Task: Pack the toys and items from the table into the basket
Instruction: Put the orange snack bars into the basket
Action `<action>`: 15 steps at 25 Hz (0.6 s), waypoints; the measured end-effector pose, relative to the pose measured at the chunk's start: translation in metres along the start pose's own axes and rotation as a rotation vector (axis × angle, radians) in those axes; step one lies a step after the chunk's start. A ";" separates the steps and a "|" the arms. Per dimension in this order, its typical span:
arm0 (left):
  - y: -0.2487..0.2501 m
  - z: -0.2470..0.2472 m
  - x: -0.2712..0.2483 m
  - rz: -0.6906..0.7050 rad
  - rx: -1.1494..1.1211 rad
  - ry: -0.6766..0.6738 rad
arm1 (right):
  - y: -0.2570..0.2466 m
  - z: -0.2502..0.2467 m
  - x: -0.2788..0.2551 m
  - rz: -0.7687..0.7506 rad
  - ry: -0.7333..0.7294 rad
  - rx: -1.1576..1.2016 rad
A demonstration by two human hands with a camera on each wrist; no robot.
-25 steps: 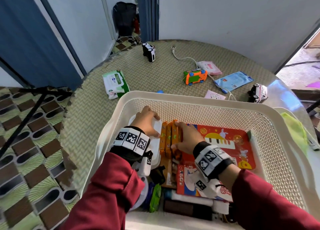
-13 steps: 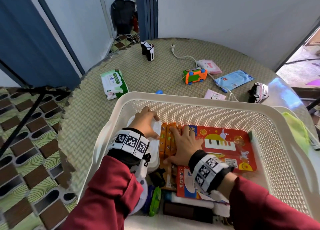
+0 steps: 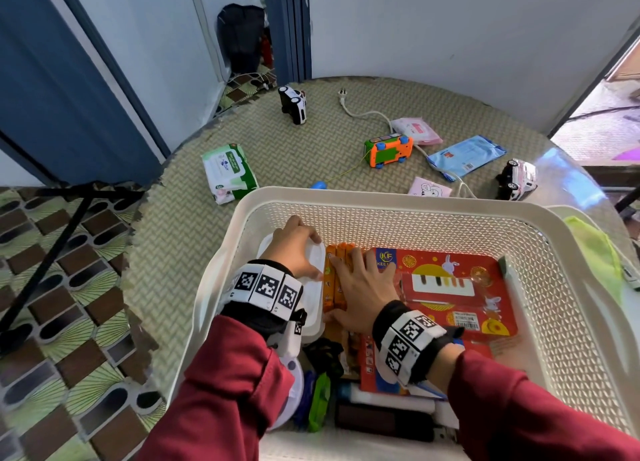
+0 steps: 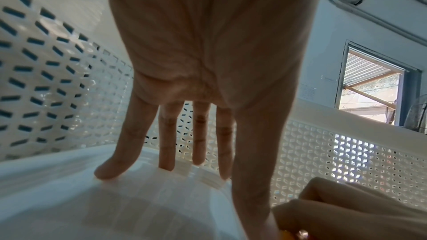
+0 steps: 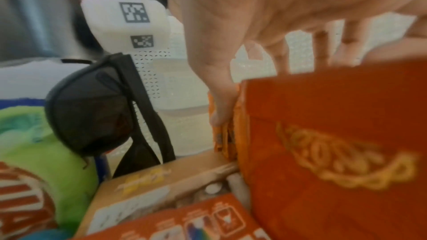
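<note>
A white mesh basket sits on the round woven table. My left hand presses on a white lidded container at the basket's left, its fingertips on the lid. My right hand lies flat with spread fingers on orange packs standing beside a red piano-print box; the thumb runs down along the packs. On the table beyond lie a wipes pack, an orange toy bus, two toy cars and flat packets.
The basket's near part holds black sunglasses, a green packet and boxes. A white cable with plug crosses the table's far side. A lime cloth lies right of the basket. A black stand is on the floor at left.
My right hand has gone from holding the far end of the orange packs to lying flat across them. The left hand stays on the white container.
</note>
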State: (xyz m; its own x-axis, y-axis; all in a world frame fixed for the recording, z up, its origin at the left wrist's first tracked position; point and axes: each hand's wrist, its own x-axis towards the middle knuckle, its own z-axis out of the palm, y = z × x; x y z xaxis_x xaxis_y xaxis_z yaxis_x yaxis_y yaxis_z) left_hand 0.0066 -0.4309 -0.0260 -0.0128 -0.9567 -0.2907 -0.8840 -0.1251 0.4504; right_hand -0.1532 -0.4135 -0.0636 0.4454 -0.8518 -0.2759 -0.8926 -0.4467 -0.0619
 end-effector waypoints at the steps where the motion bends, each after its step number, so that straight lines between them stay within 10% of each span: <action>1: 0.000 0.000 0.001 0.000 0.001 -0.001 | -0.001 -0.001 0.001 -0.004 0.015 0.012; 15: 0.014 -0.013 0.002 0.039 -0.080 0.147 | 0.031 -0.052 -0.013 0.053 0.031 0.448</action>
State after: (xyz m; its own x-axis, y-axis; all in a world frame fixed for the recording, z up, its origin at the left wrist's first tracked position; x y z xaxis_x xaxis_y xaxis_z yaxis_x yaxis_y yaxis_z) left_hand 0.0000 -0.4380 -0.0095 0.0272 -0.9886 -0.1482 -0.8441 -0.1021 0.5263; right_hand -0.1831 -0.4309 -0.0121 0.3936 -0.8813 -0.2615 -0.8539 -0.2452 -0.4590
